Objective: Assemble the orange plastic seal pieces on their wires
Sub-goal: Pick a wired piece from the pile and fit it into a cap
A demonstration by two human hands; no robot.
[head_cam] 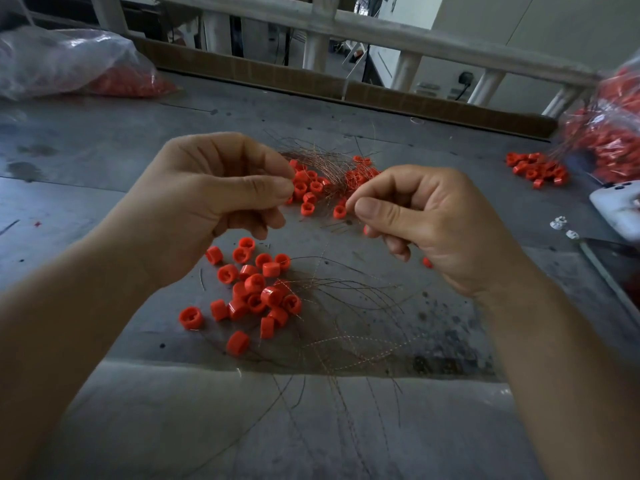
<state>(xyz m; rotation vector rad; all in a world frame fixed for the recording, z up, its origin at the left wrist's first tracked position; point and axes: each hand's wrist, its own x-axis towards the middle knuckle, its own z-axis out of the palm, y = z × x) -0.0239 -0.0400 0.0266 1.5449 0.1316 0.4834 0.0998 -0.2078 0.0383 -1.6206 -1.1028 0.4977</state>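
Note:
Both hands hover over the grey table. My left hand pinches thumb to forefinger near 845,560; what it holds is hidden, perhaps a thin wire end. My right hand also pinches at its fingertips, with an orange seal piece peeking out under its fingers. Below the hands lies a near pile of orange seal pieces beside loose twisted wires. Behind the hands sits a far pile of seal pieces tangled with a bundle of wires.
A plastic bag of orange parts lies at the back left, another bag at the right with several loose pieces before it. A white device rests at the right edge. A white railing borders the back.

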